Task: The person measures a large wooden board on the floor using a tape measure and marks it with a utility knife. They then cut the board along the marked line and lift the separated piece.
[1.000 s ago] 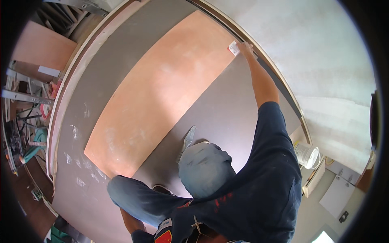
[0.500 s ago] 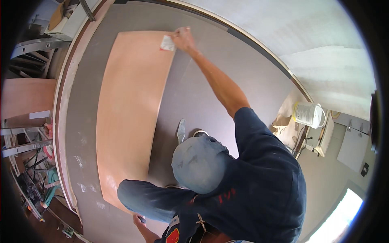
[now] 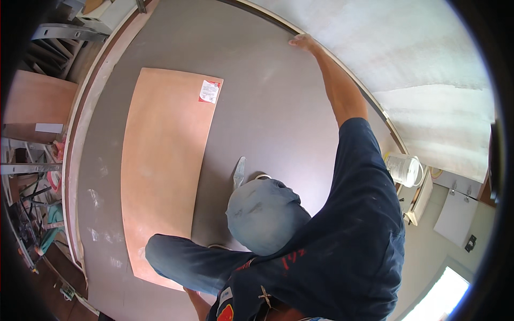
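Note:
A long plywood sheet (image 3: 166, 139) with a printed white-and-red label (image 3: 209, 91) lies on the grey board surface (image 3: 257, 101). My right hand (image 3: 304, 42) is stretched far forward, off the sheet, at the trim along the wall. Its fingers look extended, and I see nothing in them. At the near end of the sheet, my left hand (image 3: 191, 293) is close to the sheet's edge. It is mostly hidden beside my bent knee (image 3: 184, 259), so its fingers do not show. A pointed grey tool-like piece (image 3: 239, 170) lies in front of my other knee (image 3: 265, 216).
A white bucket (image 3: 402, 169) stands at the right by the wall. Beyond the trim strip (image 3: 73, 160) on the left are a metal ladder (image 3: 64, 33), another wooden panel (image 3: 40, 99) and cluttered tools. A pale plastered wall (image 3: 423, 69) rises at the far right.
My right hand has let go of the sheet's far corner and moved right to the wall trim. My left hand, earlier with a small dark object, is now more hidden behind the knee.

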Demonstrator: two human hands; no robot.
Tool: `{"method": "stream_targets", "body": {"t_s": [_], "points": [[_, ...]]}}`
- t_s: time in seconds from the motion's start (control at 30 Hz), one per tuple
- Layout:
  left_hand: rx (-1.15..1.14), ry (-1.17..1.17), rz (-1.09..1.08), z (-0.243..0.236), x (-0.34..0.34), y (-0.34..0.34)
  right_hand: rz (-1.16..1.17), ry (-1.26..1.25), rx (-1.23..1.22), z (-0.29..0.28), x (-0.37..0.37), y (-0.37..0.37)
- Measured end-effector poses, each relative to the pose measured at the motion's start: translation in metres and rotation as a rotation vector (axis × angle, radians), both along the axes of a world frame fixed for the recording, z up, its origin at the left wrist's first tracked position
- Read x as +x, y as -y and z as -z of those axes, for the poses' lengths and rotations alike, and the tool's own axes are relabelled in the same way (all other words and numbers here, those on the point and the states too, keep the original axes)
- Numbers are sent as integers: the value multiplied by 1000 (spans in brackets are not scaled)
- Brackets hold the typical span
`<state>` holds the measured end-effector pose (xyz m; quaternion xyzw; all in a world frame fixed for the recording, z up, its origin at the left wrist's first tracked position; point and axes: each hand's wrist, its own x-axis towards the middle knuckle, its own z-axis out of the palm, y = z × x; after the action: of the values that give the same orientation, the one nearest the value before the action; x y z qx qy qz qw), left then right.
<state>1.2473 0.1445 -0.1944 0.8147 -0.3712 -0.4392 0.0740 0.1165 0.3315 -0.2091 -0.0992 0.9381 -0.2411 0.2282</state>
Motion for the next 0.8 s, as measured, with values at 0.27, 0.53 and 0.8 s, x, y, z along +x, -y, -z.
{"method": "stream_targets", "body": {"t_s": [0.27,0.53,0.8], "points": [[47,8,-42,4,-31,-2,-42,245,-168,-60,23,-1],[56,2,-55,-3,-49,-1,-42,165,-126,-75,43,4],[58,-10,-88,-2,-47,-7,-123,46,-168,-45,24,0]]}}
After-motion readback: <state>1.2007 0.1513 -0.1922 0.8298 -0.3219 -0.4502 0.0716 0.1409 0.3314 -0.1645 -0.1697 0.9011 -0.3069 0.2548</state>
